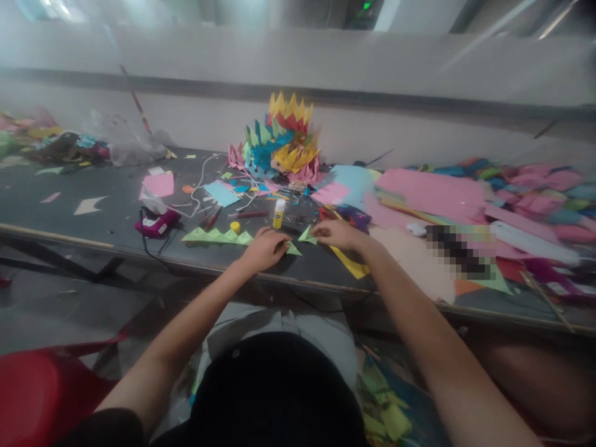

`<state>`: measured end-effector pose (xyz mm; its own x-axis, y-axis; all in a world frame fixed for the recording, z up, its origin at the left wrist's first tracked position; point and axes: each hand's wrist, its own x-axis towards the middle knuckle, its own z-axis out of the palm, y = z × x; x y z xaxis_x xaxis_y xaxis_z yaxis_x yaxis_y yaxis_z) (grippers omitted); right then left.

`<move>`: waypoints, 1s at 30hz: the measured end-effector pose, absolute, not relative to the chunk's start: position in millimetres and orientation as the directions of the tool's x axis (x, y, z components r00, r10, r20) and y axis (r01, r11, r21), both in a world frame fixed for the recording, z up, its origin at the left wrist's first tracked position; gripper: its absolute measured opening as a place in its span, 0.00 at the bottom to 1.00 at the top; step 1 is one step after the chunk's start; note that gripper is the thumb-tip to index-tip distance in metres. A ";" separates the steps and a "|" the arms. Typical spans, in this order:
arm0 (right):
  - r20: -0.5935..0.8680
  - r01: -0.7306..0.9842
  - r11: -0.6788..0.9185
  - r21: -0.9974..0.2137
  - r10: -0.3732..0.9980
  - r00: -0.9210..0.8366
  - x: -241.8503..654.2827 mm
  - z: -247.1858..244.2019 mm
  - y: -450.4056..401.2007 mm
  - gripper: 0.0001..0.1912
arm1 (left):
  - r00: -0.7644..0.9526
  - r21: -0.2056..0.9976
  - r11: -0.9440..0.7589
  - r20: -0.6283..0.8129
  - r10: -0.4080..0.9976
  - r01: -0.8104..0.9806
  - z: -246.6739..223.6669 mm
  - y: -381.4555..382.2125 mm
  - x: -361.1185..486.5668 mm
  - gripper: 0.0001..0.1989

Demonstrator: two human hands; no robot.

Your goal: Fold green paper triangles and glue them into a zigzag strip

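A strip of light green folded paper triangles (216,236) lies along the front of the dark table. My left hand (266,249) is closed on its right end, where a green point sticks out past the fingers. Just to the right, my right hand (339,234) pinches a separate small green folded triangle (307,235). A small gap parts the two green pieces. Behind my left hand stands a glue stick (278,214) without its cap, and a yellow cap (235,227) sits behind the strip.
Colourful paper crowns (291,139) are piled at the back. A purple device (157,222) is at the left, near a cable. Pink paper sheets (433,192) and a blurred dark object cover the right side. A red stool (41,391) stands at the lower left.
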<state>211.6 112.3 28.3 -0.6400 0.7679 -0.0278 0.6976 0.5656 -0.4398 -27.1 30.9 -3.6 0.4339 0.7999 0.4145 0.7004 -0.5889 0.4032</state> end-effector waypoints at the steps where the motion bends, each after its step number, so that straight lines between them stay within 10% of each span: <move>1: -0.026 0.693 0.573 -0.436 0.762 -0.647 211.1 28.7 109.5 0.11 | 0.424 0.403 -0.571 0.400 0.813 0.715 -1.7 31.6 -25.1 0.10; 17: 0.149 0.588 0.698 -0.408 0.687 -0.711 211.0 6.1 95.2 0.11 | 0.450 0.330 -0.450 0.080 0.889 0.830 20.1 83.2 9.1 0.10; 24: 0.395 0.625 0.684 -0.377 0.729 -0.559 209.7 -6.2 88.1 0.10 | 0.438 0.574 -0.446 0.163 0.884 0.687 4.3 84.6 4.8 0.07; 30: 0.366 0.562 0.591 -0.579 0.804 -0.468 204.4 -3.7 77.5 0.10 | 0.435 0.767 -0.474 0.283 0.855 0.433 -4.2 82.2 -4.6 0.06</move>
